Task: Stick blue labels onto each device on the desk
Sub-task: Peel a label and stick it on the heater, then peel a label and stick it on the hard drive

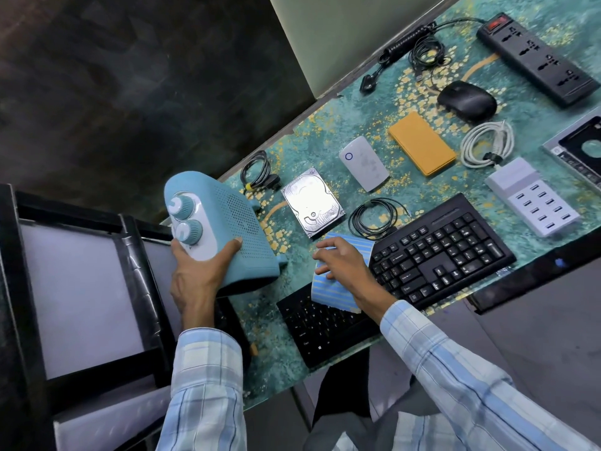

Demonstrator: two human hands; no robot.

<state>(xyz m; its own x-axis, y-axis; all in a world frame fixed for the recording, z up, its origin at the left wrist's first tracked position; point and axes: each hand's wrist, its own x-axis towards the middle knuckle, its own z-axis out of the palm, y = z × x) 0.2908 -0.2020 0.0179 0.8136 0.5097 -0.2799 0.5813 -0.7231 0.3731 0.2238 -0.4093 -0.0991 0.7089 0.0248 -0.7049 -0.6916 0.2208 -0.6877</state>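
My left hand [198,271] grips a light blue heater-like device [227,222] with two round knobs, holding it tilted over the desk's left edge. My right hand [344,262] rests with bent fingers on a sheet of blue labels [338,288], which lies across the near black keyboard [325,327]. Other devices lie on the desk: a bare hard drive [312,203], a white router-like unit [364,162], an orange case [421,143], a black mouse [466,100], a second black keyboard [439,249], a white USB charging hub [533,196] and a black power strip [536,56].
Coiled black cables [258,172] [374,218] [426,53] and a white cable [486,144] lie among the devices on the teal patterned desk [325,135]. A drive caddy [582,148] sits at the right edge. Black-framed shelves [81,288] stand to the left.
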